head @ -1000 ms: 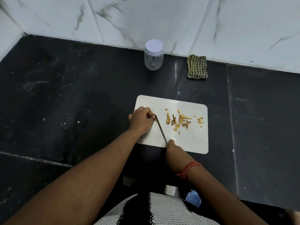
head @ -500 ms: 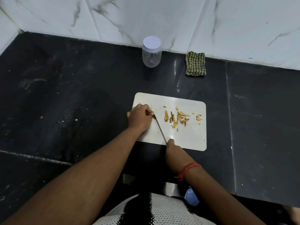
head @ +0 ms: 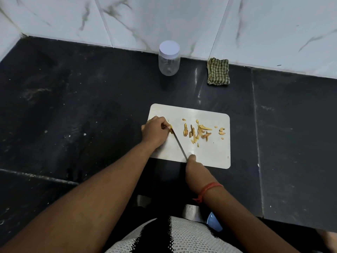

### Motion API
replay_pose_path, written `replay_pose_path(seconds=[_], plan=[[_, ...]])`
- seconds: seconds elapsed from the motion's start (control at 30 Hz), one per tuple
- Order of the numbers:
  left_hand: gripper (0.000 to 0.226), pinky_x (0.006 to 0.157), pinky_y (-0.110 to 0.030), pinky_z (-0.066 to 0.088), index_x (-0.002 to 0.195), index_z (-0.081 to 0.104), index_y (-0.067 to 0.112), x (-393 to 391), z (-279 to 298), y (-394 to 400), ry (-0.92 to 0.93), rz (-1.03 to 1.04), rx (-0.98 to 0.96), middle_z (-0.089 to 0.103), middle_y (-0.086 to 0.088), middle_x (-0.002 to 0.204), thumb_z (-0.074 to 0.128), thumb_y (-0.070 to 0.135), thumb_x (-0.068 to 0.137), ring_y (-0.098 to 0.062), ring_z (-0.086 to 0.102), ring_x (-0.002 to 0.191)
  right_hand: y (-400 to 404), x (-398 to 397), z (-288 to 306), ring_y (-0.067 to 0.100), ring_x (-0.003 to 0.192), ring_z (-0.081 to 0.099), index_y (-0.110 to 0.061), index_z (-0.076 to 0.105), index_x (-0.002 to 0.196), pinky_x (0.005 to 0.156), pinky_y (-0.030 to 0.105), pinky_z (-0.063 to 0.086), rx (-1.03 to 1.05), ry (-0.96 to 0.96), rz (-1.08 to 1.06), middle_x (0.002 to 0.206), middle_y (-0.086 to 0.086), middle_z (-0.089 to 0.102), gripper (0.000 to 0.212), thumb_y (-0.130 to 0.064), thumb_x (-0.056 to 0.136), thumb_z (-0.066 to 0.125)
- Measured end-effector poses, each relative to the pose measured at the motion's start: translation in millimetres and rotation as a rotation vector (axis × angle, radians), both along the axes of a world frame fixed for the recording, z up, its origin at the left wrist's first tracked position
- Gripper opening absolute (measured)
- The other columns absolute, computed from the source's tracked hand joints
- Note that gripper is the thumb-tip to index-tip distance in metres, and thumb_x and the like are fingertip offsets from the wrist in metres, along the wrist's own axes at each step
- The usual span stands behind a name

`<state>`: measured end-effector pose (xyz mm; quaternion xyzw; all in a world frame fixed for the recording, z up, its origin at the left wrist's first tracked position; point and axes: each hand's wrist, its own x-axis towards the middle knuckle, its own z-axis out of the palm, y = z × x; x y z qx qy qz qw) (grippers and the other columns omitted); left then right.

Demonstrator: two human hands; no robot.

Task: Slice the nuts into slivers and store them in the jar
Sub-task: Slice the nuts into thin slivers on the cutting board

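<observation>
A white cutting board (head: 215,154) lies on the black counter. My left hand (head: 155,131) pinches a nut (head: 171,129) against the board's left part. My right hand (head: 195,168) grips a knife (head: 179,143) at the board's near edge; its thin blade runs up-left, its tip at the nut. Several tan slivers (head: 198,133) lie scattered on the middle and right of the board. A clear plastic jar (head: 169,60) with a white lid on stands at the back, by the wall.
A folded green checked cloth (head: 218,72) lies by the marble wall, right of the jar. The black counter (head: 82,110) spreads wide on both sides of the board. A blue object (head: 215,223) shows below the counter edge near my body.
Both hands keep their hold on nut and knife. The blade has barely shifted at the nut. The view has drifted slightly.
</observation>
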<state>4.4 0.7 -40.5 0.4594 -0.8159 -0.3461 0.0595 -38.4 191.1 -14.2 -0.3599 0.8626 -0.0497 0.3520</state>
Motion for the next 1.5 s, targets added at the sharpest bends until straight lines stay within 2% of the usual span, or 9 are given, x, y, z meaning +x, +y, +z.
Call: replay_pose_path(seconds=[0.1,0.37,0.53,0.67,0.83,0.93,1.03,1.37,1.5], plan=[[0.014,0.09,-0.033,0.029,0.08,0.063,0.029,1,0,0,0.001,0.001,0.005,0.054,0.016,0.089,0.068,0.026,0.093,-0.013,0.056,0.096,-3,10,-1,0.023,0.07,0.054,-0.007,0.035,0.116,0.067,0.035,0.044,-0.029,-0.055,-0.044,0.072,0.002,0.048,0.024,0.002,0.094,0.033],[0.018,0.087,-0.032,0.028,0.077,0.06,0.03,-2,-2,-2,-0.001,0.023,-0.01,0.053,0.016,0.084,0.068,0.025,0.092,-0.012,0.056,0.095,-9,11,-2,0.012,0.062,0.053,-0.009,0.037,0.104,0.052,0.025,0.039,-0.071,-0.104,-0.046,0.073,0.002,0.054,0.009,-0.003,0.097,0.039],[0.009,0.089,-0.033,0.03,0.084,0.067,0.027,-1,-3,-1,0.013,0.027,-0.009,0.054,0.017,0.085,0.068,0.025,0.092,-0.011,0.055,0.094,-1,1,11,0.02,0.067,0.057,-0.01,0.035,0.101,0.058,0.027,0.042,-0.054,-0.087,0.022,0.082,0.007,0.058,0.009,-0.004,0.098,0.04],[0.009,0.085,-0.032,0.027,0.084,0.066,0.028,-2,-3,-2,0.017,0.03,-0.02,0.057,0.015,0.09,0.069,0.025,0.092,-0.01,0.055,0.092,-1,-5,22,0.013,0.057,0.045,-0.013,0.033,0.096,0.052,0.028,0.032,-0.196,-0.043,-0.018,0.07,-0.002,0.048,0.007,-0.008,0.1,0.037],[0.009,0.086,-0.031,0.027,0.084,0.066,0.028,0,-4,-1,0.027,0.027,-0.014,0.059,0.014,0.091,0.069,0.026,0.093,-0.01,0.055,0.091,-23,-10,19,0.02,0.065,0.05,-0.009,0.036,0.101,0.06,0.029,0.036,-0.177,-0.058,-0.044,0.078,0.004,0.053,0.002,-0.01,0.101,0.038],[0.01,0.084,-0.032,0.028,0.083,0.066,0.029,0,-4,-3,0.033,0.026,-0.017,0.061,0.011,0.091,0.07,0.027,0.092,-0.012,0.057,0.091,-32,-7,17,0.028,0.078,0.06,-0.003,0.04,0.112,0.061,0.028,0.037,-0.143,-0.071,-0.036,0.092,0.014,0.063,0.012,-0.009,0.101,0.039],[0.009,0.084,-0.033,0.029,0.084,0.066,0.029,-1,-5,-3,0.025,0.018,-0.02,0.062,0.01,0.092,0.071,0.029,0.091,-0.014,0.057,0.092,-35,-4,14,0.025,0.073,0.055,-0.004,0.04,0.113,0.062,0.028,0.037,-0.13,-0.077,-0.048,0.096,0.016,0.065,0.014,-0.008,0.1,0.039],[0.007,0.086,-0.033,0.032,0.087,0.068,0.027,0,-7,-4,0.032,0.014,-0.026,0.062,0.009,0.093,0.07,0.031,0.091,-0.015,0.058,0.093,-37,-3,10,0.024,0.069,0.053,-0.008,0.036,0.104,0.061,0.029,0.038,-0.126,-0.08,-0.065,0.087,0.012,0.061,0.006,-0.006,0.099,0.038],[0.008,0.084,-0.033,0.03,0.084,0.066,0.029,0,-6,-4,0.025,0.012,-0.027,0.062,0.009,0.094,0.07,0.031,0.091,-0.015,0.058,0.094,-40,-4,9,0.016,0.059,0.046,-0.003,0.039,0.111,0.049,0.026,0.032,-0.09,-0.065,-0.036,0.073,0.004,0.051,0.015,-0.001,0.096,0.037]])
